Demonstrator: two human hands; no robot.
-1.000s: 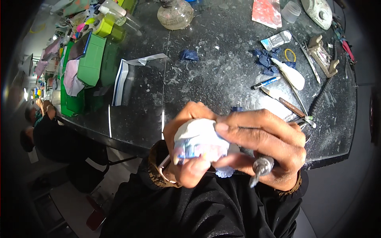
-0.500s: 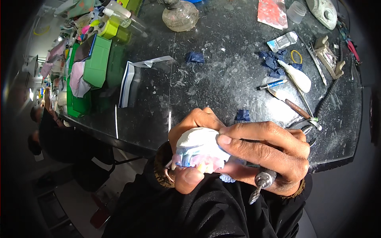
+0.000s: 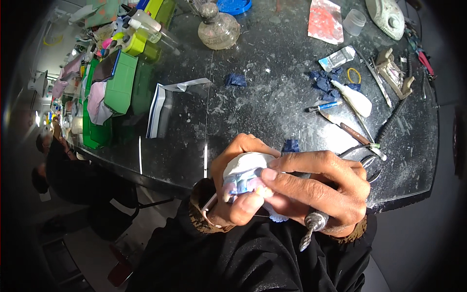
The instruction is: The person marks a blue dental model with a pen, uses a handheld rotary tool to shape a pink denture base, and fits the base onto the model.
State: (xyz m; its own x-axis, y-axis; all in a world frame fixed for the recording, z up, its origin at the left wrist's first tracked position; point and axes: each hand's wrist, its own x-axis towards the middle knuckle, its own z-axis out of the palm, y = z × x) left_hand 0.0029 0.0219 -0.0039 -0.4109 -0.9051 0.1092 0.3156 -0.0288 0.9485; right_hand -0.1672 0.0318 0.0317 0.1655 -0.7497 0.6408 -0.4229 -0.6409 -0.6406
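Observation:
My left hand point(image 3: 219, 168) is closed round a white plaster dental cast point(image 3: 245, 160), its thumb pressed against the front, where blue material point(image 3: 238, 182) and pink material with yellowish teeth point(image 3: 261, 191) show. My right hand point(image 3: 331, 190) has two fingertips resting on the cast's right side and front, and also holds a metal rotary handpiece point(image 3: 317, 220) with a fluted bur pointing down toward my lap, away from the cast. A pale blue scalloped piece point(image 3: 278, 216) peeks out beneath my hands, partly hidden.
Behind my hands on the dark, dusty bench point(image 3: 258, 107) are knives point(image 3: 355, 134), a pen point(image 3: 323, 107), a white bottle point(image 3: 357, 97) and blue scraps point(image 3: 323, 80). Green bins point(image 3: 119, 82) and a folded strip point(image 3: 155, 109) lie left, a glass burner point(image 3: 219, 31) farther back. People point(image 3: 63, 180) sit at far left.
My right fingertips have slid lower onto the front of the cast, over the blue part. The cast is tilted slightly differently, and my left thumb has shifted right.

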